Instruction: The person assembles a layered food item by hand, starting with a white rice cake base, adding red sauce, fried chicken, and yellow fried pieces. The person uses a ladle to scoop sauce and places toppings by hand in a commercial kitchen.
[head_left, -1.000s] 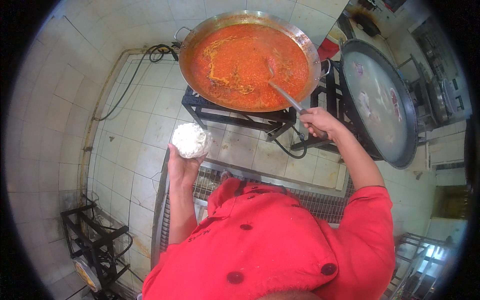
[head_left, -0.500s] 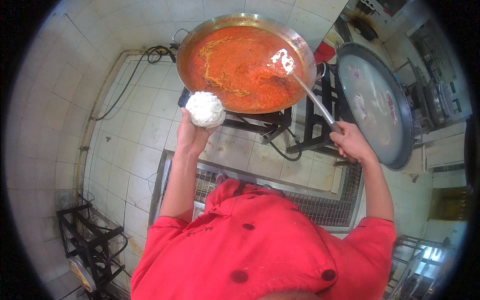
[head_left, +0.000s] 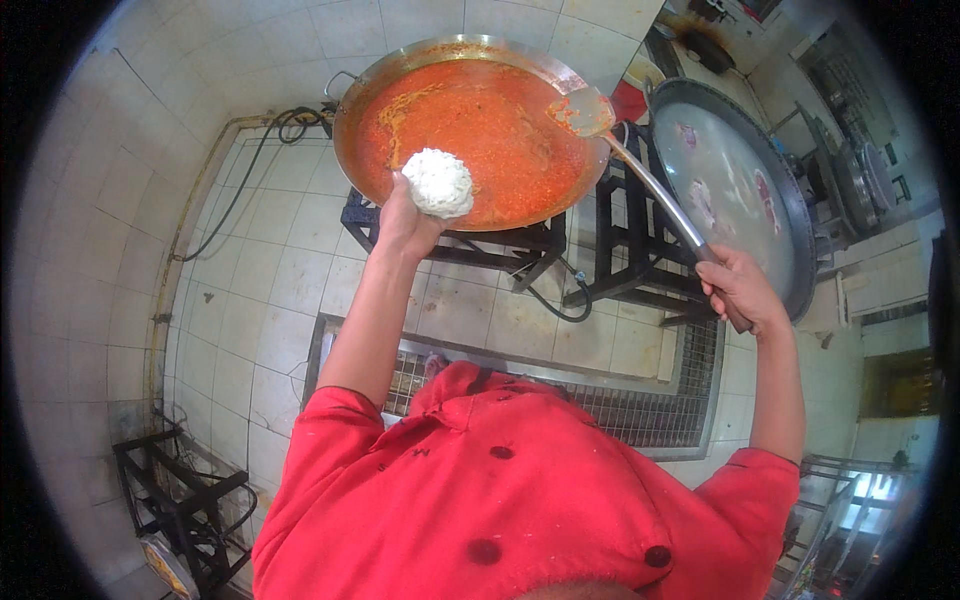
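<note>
Left hand (head_left: pixel 408 222) holds white mound (head_left: pixel 440 184) at near rim of pan (head_left: pixel 343 165) of red sauce (head_left: pixel 490 130); right hand (head_left: pixel 742 288) grips spatula (head_left: pixel 665 200).
Left fingers cupped beneath, right fingers closed round handle. Probably best: mound level, blade clear of rim. Jacket (head_left: pixel 570 470) lettering partly lost in folds; no brand visible.

Over there, ahead of the person (head_left: pixel 520 480), sauce (head_left: pixel 500 125) lies in the wide pan (head_left: pixel 540 63) on its stand (head_left: pixel 543 238), the lump (head_left: pixel 441 184) in the left hand (head_left: pixel 405 222) at the near rim, the spatula (head_left: pixel 656 190) in the right hand (head_left: pixel 738 285) by the right rim, and a second pan (head_left: pixel 799 230) farther right.
</note>
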